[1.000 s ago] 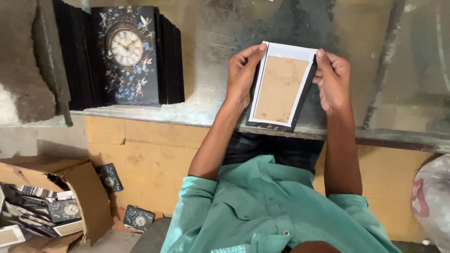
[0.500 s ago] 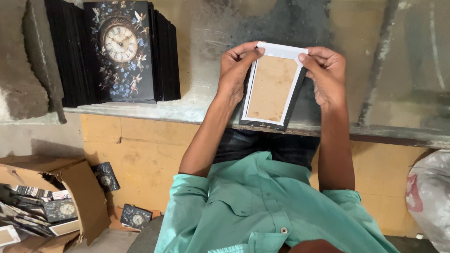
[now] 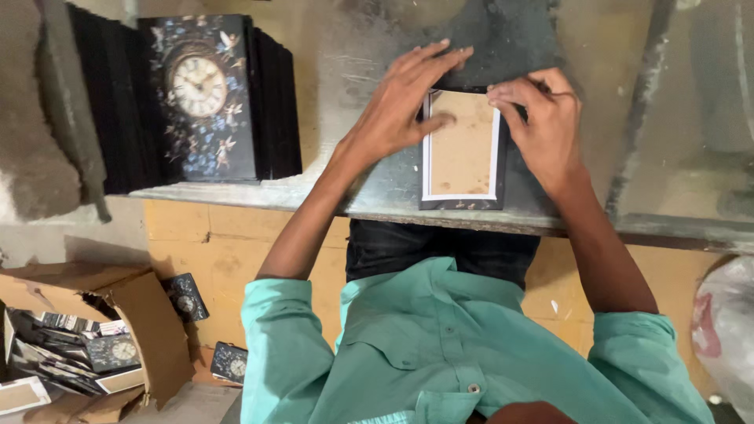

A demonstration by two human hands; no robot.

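Cardboard-backed panel [image 3: 463, 149], brown in the middle with a white border and a dark edge, lies face down on the grey worktop [image 3: 353, 180] close to its near edge, directly ahead of the person. The left hand [image 3: 404, 106] is spread open, palm and fingers pressing flat across the panel's upper left side, the fingertips reaching past its top. The right hand [image 3: 542, 126] is curled, its fingers pinched at the panel's top right corner, gripping or pressing the edge there. To do this pressing well, I judge the flat hand should hold the backing steady while the pinching fingers work along the border, keeping the brown sheet square inside the white margin so that no side lifts. Farther left on the worktop stands a stack of dark panels [image 3: 212, 102], the top one showing a clock face among flowers. Below, on the floor, an open cardboard box [image 3: 118, 330] holds more such clock panels, and a few lie loose beside it. Compared with half a second ago, the panel has gone from being held up between both hands, tilted toward the camera, to lying flat on the worktop, and the left hand has opened from a grip into a flat press.
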